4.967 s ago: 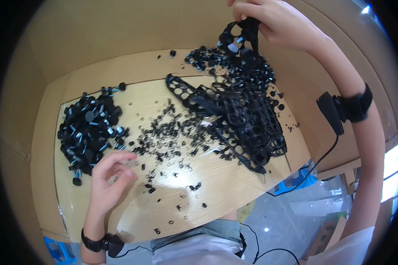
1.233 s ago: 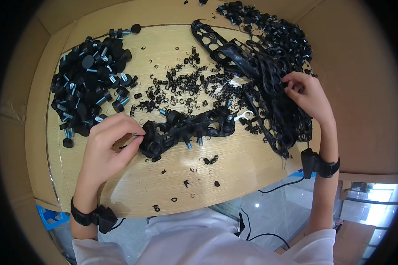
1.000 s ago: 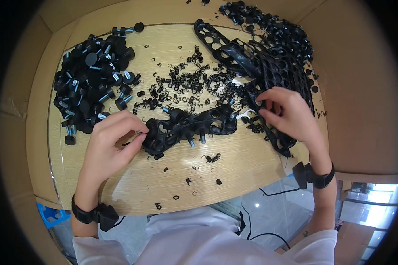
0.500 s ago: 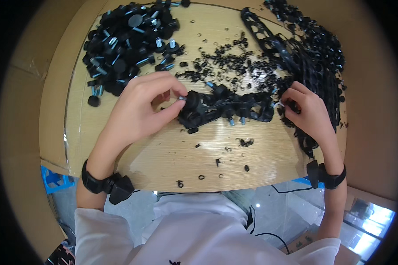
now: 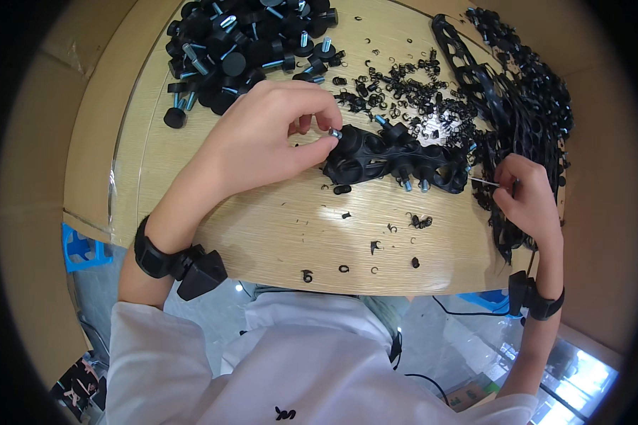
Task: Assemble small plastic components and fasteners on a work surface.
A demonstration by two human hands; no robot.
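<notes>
A black rubber moulded strip point(image 5: 404, 159) with round rings lies on the table, with several black-headed studs set in it and their metal threads sticking out. At its left end, my left hand point(image 5: 273, 134) pinches the metal shank point(image 5: 335, 132) of a stud between thumb and fingertips. My right hand point(image 5: 530, 191) is closed on a thin metal pick point(image 5: 485, 182), whose tip points at the strip's right end. The rest of the pick is hidden in the fingers.
A heap of black-headed studs point(image 5: 234, 64) fills the back left. Small black rubber scraps point(image 5: 418, 92) are scattered at the back middle. Tangled black rubber strips point(image 5: 524, 120) lie to the right. More loose scraps point(image 5: 420, 222) dot the front, near the table edge point(image 5: 376, 289).
My right hand has drawn back a little from the strip's right end, and the pick now shows. My left hand keeps its pinch. The whole view has shifted.
</notes>
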